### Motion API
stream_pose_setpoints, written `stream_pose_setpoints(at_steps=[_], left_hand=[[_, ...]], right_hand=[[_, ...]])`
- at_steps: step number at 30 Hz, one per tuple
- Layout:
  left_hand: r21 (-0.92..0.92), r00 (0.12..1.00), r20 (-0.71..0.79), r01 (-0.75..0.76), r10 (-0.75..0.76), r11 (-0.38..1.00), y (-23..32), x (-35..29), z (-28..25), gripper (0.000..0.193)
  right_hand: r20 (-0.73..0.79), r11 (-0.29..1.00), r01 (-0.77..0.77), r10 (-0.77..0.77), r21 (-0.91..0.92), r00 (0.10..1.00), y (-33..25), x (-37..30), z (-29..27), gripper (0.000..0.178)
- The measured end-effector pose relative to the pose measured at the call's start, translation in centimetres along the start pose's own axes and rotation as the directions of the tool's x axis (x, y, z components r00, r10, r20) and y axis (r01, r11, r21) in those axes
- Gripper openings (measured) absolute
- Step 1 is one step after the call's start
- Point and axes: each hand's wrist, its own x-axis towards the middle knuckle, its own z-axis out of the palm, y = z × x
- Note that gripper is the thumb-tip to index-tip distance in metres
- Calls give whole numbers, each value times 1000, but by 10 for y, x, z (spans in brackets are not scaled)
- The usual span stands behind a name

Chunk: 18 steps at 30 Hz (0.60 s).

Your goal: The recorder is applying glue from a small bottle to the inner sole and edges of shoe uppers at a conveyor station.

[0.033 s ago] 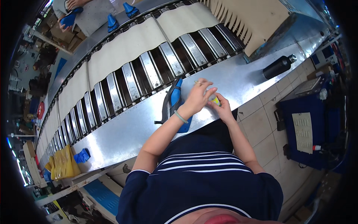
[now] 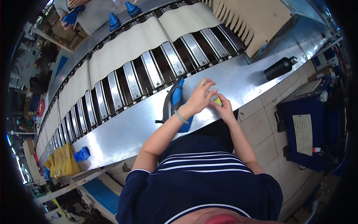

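My right hand (image 2: 224, 109) grips a small bottle (image 2: 217, 100) with a yellow-green label and a pale top. Just left of it, my left hand (image 2: 199, 98) hovers at the bottle's top, its fingers apart and slightly bent. Whether the left thumb touches the bottle is hard to tell. Beneath my left forearm, a blue shoe last with a black strappy upper (image 2: 175, 96) lies on the metal ledge (image 2: 123, 130), partly covered by the wrist.
A slatted conveyor (image 2: 152, 71) with a cream cover runs beyond the ledge. To the right lies a black bottle (image 2: 280, 68), near a beige fringed housing (image 2: 257, 22). Yellow gloves (image 2: 64, 162) and a blue wrapped item (image 2: 82, 154) sit far left. Across the conveyor, a person's hands hold a blue last (image 2: 71, 18).
The view has shifted very slightly. Both hands stay at the bottle, whose pale top shows a little more between them.
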Motion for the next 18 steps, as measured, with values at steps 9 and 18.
stream_pose_setpoints(at_steps=[9, 18], left_hand=[[181, 978, 111, 154, -176, 971, 0, 8, 13, 12], [54, 993, 72, 86, -89, 995, -8, 6, 25, 15]], right_hand=[[-45, 1000, 24, -24, 1, 999, 15, -1, -14, 42], [-131, 979, 98, -122, -177, 984, 21, 0, -17, 39]])
